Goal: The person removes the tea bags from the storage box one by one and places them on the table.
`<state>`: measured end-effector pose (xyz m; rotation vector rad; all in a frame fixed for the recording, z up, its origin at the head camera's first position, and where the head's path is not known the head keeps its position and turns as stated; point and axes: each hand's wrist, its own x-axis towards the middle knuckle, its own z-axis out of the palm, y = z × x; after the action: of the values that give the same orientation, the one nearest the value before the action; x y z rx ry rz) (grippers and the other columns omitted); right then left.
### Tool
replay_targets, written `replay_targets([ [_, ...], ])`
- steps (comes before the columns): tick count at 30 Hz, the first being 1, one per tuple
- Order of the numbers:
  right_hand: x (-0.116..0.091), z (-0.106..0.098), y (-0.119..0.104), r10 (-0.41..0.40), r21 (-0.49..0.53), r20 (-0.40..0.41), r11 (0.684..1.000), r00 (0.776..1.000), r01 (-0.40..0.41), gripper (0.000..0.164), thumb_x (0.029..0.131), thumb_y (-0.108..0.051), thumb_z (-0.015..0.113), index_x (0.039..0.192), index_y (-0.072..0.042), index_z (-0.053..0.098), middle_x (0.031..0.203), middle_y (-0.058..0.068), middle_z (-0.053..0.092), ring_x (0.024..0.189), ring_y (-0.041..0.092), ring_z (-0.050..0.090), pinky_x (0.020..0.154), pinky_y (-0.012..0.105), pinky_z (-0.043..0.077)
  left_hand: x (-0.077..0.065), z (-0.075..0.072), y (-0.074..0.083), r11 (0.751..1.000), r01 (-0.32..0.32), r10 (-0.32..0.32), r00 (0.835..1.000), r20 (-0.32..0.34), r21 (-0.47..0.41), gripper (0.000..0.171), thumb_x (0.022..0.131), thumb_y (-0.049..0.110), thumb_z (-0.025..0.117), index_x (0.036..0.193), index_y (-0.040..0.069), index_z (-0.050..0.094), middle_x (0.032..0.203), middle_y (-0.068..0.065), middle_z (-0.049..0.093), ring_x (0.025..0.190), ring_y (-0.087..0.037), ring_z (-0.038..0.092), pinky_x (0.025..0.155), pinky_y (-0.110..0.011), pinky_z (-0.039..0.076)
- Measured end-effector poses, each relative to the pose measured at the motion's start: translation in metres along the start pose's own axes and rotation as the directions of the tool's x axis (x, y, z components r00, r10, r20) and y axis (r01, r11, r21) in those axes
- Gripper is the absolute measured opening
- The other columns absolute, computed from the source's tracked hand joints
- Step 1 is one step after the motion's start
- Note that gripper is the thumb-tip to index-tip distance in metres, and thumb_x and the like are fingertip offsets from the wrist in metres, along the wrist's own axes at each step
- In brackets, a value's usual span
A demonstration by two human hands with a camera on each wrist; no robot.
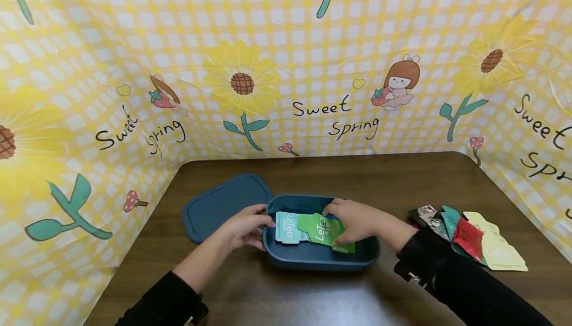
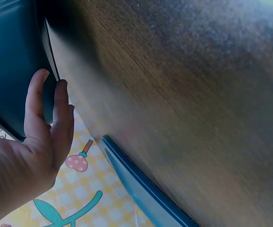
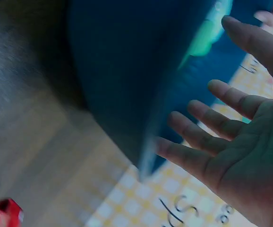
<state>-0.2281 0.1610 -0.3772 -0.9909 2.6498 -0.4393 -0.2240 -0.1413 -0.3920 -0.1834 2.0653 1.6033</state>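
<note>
A dark blue rectangular container (image 1: 313, 261) stands uncovered on the wooden table. Its left end is held by the left hand (image 1: 239, 227), thumb over the rim and fingers along the outer wall (image 2: 13, 56). Inside lie a light blue packet (image 1: 287, 231) and green packets (image 1: 319, 229), overlapping, with "LeTea" printed on them. The right hand (image 1: 357, 219) reaches over the container's right part, above the green packets. In the right wrist view its fingers (image 3: 200, 135) are spread and fairly straight, with nothing visible between them; whether the thumb touches a packet I cannot tell.
A matching dark blue lid (image 1: 228, 206) lies behind and left of the container. To the right is a pile of packets: black and silver (image 1: 429, 216), teal (image 1: 449, 216), red (image 1: 468, 239) and pale yellow (image 1: 502, 254). Yellow checked cloth (image 1: 308, 67) surrounds the table's back and sides.
</note>
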Motion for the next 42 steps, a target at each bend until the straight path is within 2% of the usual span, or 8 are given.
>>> replay_targets([
  [4,0.007,0.013,0.003,0.067,0.026,0.048,0.997,0.997,-0.069,0.075,0.083,-0.029,0.089,0.143,0.0,0.055,0.138,0.019,0.058,0.118,0.029,0.059,0.109,0.053,0.053,-0.001,0.001,0.0,1.0,0.001,-0.001,1.0,0.0,0.002,0.073,0.093,0.008,0.066,0.16,0.004,0.037,0.141,-0.029,0.055,0.097,-0.032,0.07,0.071,-0.047,0.068],
  [8,0.01,0.022,0.004,0.094,0.029,0.07,0.995,0.993,-0.096,0.08,0.081,-0.033,0.09,0.145,-0.001,0.054,0.136,0.017,0.057,0.116,0.028,0.057,0.108,0.053,0.052,-0.002,0.001,0.0,1.0,0.001,-0.001,1.0,0.002,0.004,0.072,0.093,0.008,0.066,0.16,0.005,0.037,0.141,-0.029,0.055,0.097,-0.032,0.07,0.071,-0.047,0.068],
  [15,0.011,0.025,0.003,0.1,-0.028,0.046,0.995,0.994,-0.099,0.075,0.081,-0.029,0.091,0.142,-0.002,0.057,0.134,0.018,0.061,0.115,0.029,0.058,0.107,0.052,0.053,-0.001,0.0,0.001,1.0,0.0,0.0,1.0,0.009,0.0,0.073,0.094,0.009,0.066,0.16,0.005,0.036,0.142,-0.029,0.054,0.098,-0.032,0.07,0.071,-0.046,0.068],
  [24,0.008,0.023,0.004,0.086,0.001,0.028,0.996,0.996,-0.086,0.073,0.079,-0.035,0.092,0.138,-0.005,0.061,0.125,0.013,0.065,0.107,0.024,0.059,0.098,0.048,0.056,0.003,-0.001,-0.002,1.0,-0.015,0.015,1.0,0.025,-0.007,0.072,0.092,0.009,0.066,0.159,0.004,0.039,0.132,-0.026,0.062,0.089,-0.028,0.072,0.067,-0.044,0.068],
  [28,0.003,0.017,0.005,0.06,0.014,0.003,0.998,0.998,-0.06,0.073,0.078,-0.036,0.092,0.137,-0.004,0.063,0.121,0.01,0.065,0.102,0.02,0.057,0.091,0.043,0.056,0.004,-0.001,-0.002,1.0,-0.02,0.021,0.999,0.029,-0.011,0.071,0.092,0.008,0.065,0.158,0.004,0.04,0.128,-0.025,0.064,0.085,-0.026,0.072,0.065,-0.042,0.067],
  [33,-0.01,0.004,0.007,0.035,0.032,-0.048,0.999,0.998,-0.034,0.072,0.078,-0.033,0.092,0.137,-0.004,0.063,0.124,0.011,0.066,0.1,0.017,0.056,0.087,0.037,0.055,0.003,-0.001,-0.004,1.0,-0.016,0.017,1.0,0.021,-0.008,0.07,0.093,0.008,0.065,0.158,0.004,0.04,0.129,-0.025,0.063,0.088,-0.027,0.071,0.065,-0.043,0.068],
  [38,-0.034,-0.017,0.012,0.021,0.068,-0.149,0.998,0.989,-0.011,0.073,0.078,-0.034,0.092,0.136,-0.001,0.063,0.126,0.013,0.067,0.103,0.02,0.061,0.085,0.036,0.057,0.002,-0.001,-0.004,1.0,-0.013,0.013,1.0,0.022,-0.009,0.07,0.093,0.008,0.065,0.158,0.004,0.04,0.13,-0.025,0.062,0.09,-0.028,0.07,0.067,-0.043,0.068],
  [42,-0.058,-0.033,0.024,0.056,0.087,-0.225,0.996,0.973,-0.037,0.076,0.077,-0.038,0.091,0.136,0.0,0.062,0.125,0.015,0.067,0.104,0.023,0.064,0.084,0.037,0.059,0.003,-0.001,-0.005,1.0,-0.01,0.01,1.0,0.016,-0.009,0.07,0.093,0.008,0.065,0.158,0.005,0.04,0.131,-0.026,0.062,0.091,-0.028,0.07,0.067,-0.044,0.068],
])
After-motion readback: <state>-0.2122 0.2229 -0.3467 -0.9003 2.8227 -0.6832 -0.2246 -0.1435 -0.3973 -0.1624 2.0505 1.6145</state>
